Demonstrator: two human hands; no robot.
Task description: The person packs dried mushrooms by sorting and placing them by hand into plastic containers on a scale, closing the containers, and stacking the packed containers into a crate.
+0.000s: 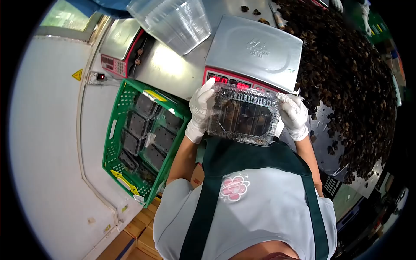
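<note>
Between my two white-gloved hands is a clear plastic clamshell box (243,113) with dark brown pieces inside. My left hand (200,108) grips its left end, fingers along the side and top corner. On the right end, my right hand (294,113) pinches the upper corner with bent fingers. The box is held in front of my dark green apron, close to the near edge of a scale (255,52), and covers part of its red-lit panel. The scale's metal pan carries nothing.
A green crate (113,130) at my left holds several filled plastic boxes. Stacked clear containers (173,26) stand behind it, near a second scale (119,39). A large heap of dark dried pieces (351,86) spreads over the metal table at right. Another person's gloved hand (366,19) shows at top right.
</note>
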